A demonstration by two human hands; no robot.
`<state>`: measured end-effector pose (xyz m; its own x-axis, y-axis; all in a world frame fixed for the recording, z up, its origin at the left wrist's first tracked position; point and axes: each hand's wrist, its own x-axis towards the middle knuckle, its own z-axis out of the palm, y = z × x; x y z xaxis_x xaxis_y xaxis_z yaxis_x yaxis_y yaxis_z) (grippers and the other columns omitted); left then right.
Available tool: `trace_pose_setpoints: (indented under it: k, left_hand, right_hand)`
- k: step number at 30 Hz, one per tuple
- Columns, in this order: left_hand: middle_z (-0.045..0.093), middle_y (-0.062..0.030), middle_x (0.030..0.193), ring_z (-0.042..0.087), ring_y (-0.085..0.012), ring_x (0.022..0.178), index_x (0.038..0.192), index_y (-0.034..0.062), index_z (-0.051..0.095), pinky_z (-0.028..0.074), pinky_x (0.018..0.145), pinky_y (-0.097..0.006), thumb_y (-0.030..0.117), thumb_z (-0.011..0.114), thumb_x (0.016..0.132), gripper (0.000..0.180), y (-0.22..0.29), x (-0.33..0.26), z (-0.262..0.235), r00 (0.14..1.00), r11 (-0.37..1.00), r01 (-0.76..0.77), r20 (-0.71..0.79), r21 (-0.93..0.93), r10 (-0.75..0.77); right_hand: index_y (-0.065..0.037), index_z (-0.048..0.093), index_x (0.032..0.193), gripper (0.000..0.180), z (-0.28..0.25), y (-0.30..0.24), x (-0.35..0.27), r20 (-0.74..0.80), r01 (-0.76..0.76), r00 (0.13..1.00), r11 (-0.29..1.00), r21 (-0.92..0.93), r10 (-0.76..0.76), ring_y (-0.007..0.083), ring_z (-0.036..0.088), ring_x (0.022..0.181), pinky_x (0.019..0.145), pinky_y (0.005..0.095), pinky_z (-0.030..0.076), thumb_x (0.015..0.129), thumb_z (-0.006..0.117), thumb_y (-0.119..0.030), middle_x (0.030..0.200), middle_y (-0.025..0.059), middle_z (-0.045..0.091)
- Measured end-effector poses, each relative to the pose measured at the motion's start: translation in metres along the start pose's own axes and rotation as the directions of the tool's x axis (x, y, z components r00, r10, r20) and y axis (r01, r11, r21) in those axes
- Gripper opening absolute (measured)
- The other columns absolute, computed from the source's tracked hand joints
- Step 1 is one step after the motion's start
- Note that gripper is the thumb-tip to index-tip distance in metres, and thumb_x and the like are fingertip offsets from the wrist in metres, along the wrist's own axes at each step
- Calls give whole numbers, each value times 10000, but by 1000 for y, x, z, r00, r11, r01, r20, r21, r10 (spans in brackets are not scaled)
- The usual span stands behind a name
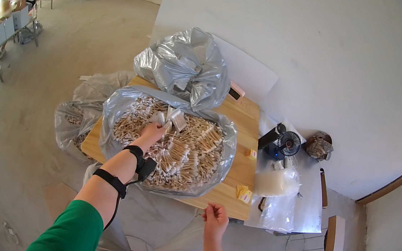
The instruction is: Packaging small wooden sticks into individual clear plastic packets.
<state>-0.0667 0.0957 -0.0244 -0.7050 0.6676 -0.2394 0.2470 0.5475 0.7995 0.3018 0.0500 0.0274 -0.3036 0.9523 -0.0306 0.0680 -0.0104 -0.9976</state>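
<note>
A wide container (229, 154) lined with grey plastic stands on the wooden table, heaped with cotton swabs (190, 156) on pale sticks. My left hand (153, 132) reaches over the heap, its fingers closed on a small clear plastic packet (167, 125). More small clear packets (178, 119) lie on the swabs just beyond its fingertips. Lower and to the right, my right hand (217, 214) hangs in front of the table's near edge. Its fingers are curled in, and I see nothing in them. Both forearms wear black straps with small devices.
Behind the container sits a large grey plastic bag (185, 63); another bag of swabs (89, 106) is left of the wooden table (242, 159). Yellow packets (243, 192) lie at its right edge. A side table holds a black fan (289, 143) and clear plastic bags (277, 183). People sit at far-left tables.
</note>
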Motion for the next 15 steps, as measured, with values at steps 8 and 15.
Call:
trace_pose_setpoints:
  k: [8, 15]
  left_hand:
    - [658, -152, 871, 629, -319, 832, 914, 56, 639, 461, 759, -424, 421, 590, 748, 404, 13, -19, 10, 981, 896, -152, -44, 417, 187]
    - [637, -165, 890, 616, -319, 810, 886, 45, 653, 467, 711, -389, 312, 714, 665, 352, -18, -11, -16, 886, 961, -270, -405, -56, 226]
  right_hand:
    - [-26, 580, 926, 63, 15, -6, -3, 61, 0, 998, 1000, -3, 0, 65, 513, 592, 540, 186, 406, 886, 548, -64, 728, 17, 584]
    - [-30, 585, 933, 70, 16, -5, -5, 45, 56, 997, 998, 30, -57, 62, 525, 601, 538, 187, 417, 878, 561, -65, 723, 14, 587]
